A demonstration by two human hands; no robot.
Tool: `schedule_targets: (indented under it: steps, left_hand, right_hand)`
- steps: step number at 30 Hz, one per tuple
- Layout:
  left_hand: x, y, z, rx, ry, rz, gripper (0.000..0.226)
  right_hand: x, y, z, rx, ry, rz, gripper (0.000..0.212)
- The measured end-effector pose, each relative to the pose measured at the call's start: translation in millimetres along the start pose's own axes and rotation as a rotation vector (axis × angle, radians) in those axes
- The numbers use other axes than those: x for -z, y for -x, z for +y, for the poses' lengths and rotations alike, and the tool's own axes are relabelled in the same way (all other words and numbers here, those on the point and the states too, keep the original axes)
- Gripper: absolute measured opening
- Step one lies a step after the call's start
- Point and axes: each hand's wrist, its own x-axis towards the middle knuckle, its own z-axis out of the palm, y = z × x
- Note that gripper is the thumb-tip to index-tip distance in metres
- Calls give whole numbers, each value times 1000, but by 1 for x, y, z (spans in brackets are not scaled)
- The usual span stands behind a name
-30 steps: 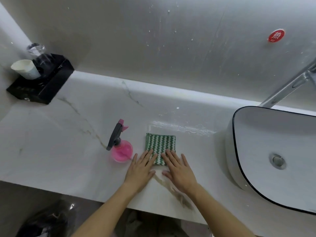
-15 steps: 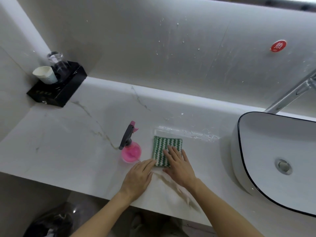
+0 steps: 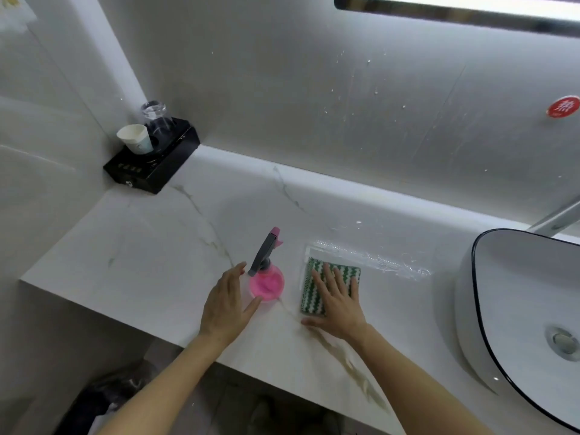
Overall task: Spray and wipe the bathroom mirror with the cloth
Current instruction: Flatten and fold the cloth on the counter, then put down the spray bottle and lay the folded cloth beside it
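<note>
A pink spray bottle (image 3: 267, 282) with a grey trigger head stands on the white marble counter (image 3: 157, 265). My left hand (image 3: 227, 304) is open beside it, fingers straight on its left side and thumb at its base. To the right lies a folded green-and-white zigzag cloth (image 3: 309, 291). My right hand (image 3: 337, 301) rests flat on the cloth with fingers spread. Only the lit lower edge of the mirror (image 3: 455, 7) shows at the top right.
A white basin (image 3: 514, 309) with a black rim fills the right side, its tap (image 3: 555, 219) above. A black tray (image 3: 153, 169) holding a paper cup (image 3: 135, 142) and an upturned glass (image 3: 155, 119) sits in the back left corner. A red sticker (image 3: 563, 106) is on the wall.
My left hand has left the cloth and moved left to the spray bottle. My right hand slid further onto the cloth. The camera has tilted up, bringing the mirror's edge into view.
</note>
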Motion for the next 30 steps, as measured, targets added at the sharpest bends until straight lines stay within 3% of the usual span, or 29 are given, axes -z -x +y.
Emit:
schedule_targets:
  steps: [6, 12, 14, 18, 21, 26, 30]
  left_hand:
    - [0, -28, 12, 22, 123, -54, 76]
    - [-4, -34, 25, 96, 180, -130, 55]
    - [-5, -35, 26, 142, 181, -144, 56]
    - [-11, -33, 26, 161, 219, -122, 55]
    - [-14, -32, 29, 169, 223, -104, 52]
    - [-15, -29, 34, 180, 278, -66, 48]
    - [-11, -22, 40, 231, 339, -48, 47]
  right_hand:
    - [-10, -15, 2, -88, -71, 45, 117]
    - [-24, -19, 6, -116, -72, 56, 102]
    - [-29, -18, 5, -113, -57, 151, 100]
    - [-37, -10, -3, -78, -124, 229, 74]
    - [-50, -4, -10, 16, -234, 377, 54]
    - [-59, -2, -7, 106, -292, 507, 60]
    - [-61, -1, -3, 135, -298, 567, 36]
